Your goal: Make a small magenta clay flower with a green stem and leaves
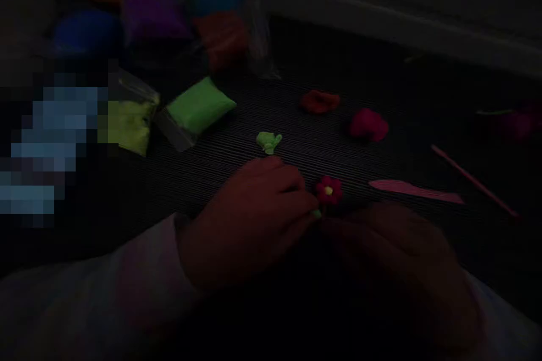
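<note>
The scene is very dark. My left hand is closed, its thumb and forefinger pinching a small light green clay piece. Just beside those fingertips stands a small clay flower with dark pink petals and a yellow centre. My right hand has its fingertips pressed together round the stem just below the blossom; shadow hides most of these fingers. Beyond my left knuckles lies a lump of light green clay.
Pink clay and red clay lie farther back. A pink plastic knife and a thin pink stick lie at the right. Bagged green clay, yellow clay and several other coloured packs are at the left and back.
</note>
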The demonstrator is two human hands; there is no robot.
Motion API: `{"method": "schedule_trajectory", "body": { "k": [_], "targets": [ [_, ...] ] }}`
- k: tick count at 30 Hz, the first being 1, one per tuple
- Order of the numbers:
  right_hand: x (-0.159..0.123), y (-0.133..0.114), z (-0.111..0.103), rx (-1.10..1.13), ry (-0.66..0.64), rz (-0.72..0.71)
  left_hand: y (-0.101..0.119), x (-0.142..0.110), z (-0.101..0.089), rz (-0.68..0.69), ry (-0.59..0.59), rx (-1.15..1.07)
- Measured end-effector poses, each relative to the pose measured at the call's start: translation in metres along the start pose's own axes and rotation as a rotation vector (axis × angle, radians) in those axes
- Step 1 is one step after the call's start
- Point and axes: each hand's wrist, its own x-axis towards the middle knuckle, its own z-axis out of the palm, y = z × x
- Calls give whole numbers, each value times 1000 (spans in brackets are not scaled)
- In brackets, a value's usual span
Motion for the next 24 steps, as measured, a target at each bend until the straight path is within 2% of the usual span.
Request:
{"method": "schedule_trajectory", "body": {
  "k": [3, 5, 8, 10, 12, 13, 15, 18, 20, 24],
  "targets": [
    [1, 1, 2, -3, -10, -16, -1, 2, 0, 13, -10, -25],
    [2, 1, 2, 14, 7, -1, -1, 3, -2, 3, 34, -47],
    [0, 0, -2, 62, 70, 60, -2, 3, -8, -33, 189, -52],
    [-1, -1, -5, 70, 123, 90, -6, 4, -11, -81, 329, 15],
    [-2, -1, -7, 53, 167, 95, -13, 6, -11, -151, 420, 108],
    [-2, -1, -7, 40, 188, 102, -16, 7, -10, -179, 439, 147],
    [-1, 0, -5, 20, 224, 125, -24, 9, -8, -225, 386, 153],
    [1, 2, -1, 3, 291, 155, -31, 12, -4, -227, 322, -3],
    [2, 4, 0, -14, 354, 177, -33, 12, -4, -293, 348, -301],
    [3, 8, 1, -21, 532, 272, -33, 12, -7, -299, 407, -468]
  ]
}}
